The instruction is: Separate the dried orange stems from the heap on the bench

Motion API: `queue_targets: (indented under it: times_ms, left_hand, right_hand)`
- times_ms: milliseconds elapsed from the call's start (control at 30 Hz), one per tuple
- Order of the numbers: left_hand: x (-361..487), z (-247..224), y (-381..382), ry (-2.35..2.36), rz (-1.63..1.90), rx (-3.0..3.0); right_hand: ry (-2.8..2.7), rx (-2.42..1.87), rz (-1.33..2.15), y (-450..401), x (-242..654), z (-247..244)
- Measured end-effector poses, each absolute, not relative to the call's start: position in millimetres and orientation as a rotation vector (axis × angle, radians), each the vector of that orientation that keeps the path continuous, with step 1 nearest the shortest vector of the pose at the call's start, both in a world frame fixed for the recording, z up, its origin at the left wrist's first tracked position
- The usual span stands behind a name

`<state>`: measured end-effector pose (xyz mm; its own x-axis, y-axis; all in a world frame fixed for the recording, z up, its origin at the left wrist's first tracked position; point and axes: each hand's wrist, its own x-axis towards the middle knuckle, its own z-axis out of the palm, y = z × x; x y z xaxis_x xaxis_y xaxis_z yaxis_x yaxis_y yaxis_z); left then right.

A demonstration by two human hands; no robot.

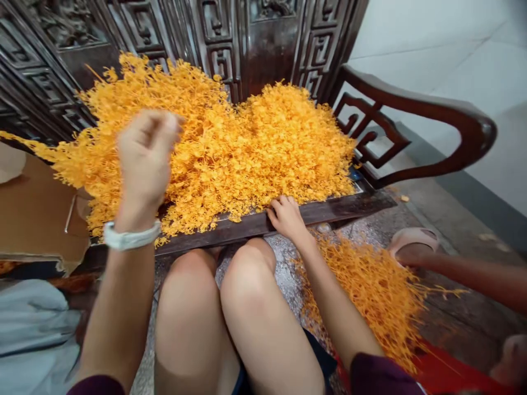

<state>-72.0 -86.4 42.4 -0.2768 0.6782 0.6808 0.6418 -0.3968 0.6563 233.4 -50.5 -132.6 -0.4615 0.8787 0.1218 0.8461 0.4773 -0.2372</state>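
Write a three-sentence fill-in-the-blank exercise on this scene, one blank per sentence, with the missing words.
1. The band on the left hand's wrist, raised over a heap of orange sprigs, is ____ in colour.
2. The hand resting on the front rail of the dark carved wooden bench is the ____ one.
3. A second heap of orange sprigs lies on the ____ beside the person's right knee.

Missing words: white; right; floor.
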Motion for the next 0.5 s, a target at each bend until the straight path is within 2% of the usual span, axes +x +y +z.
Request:
queue_targets:
  times_ms: [133,233,367,500]
  left_hand:
    - [-85,-26,-68,1.986,1.557,1.995]
    - [-88,-62,-62,2.117,1.372,2.122]
    - [-90,-71,-59,2.116,1.335,2.160]
    - [-94,-58,-52,2.029,1.425,2.182]
  right_hand:
    - [-2.403,-1.516,0.184,-36,206,-107]
    - [-2.344,-1.309,0.278,-30,175,-84]
    - [-2.169,-1.009,0.553,-10,116,-55]
    - [-1.866,-1.062,0.803,31,55,-37]
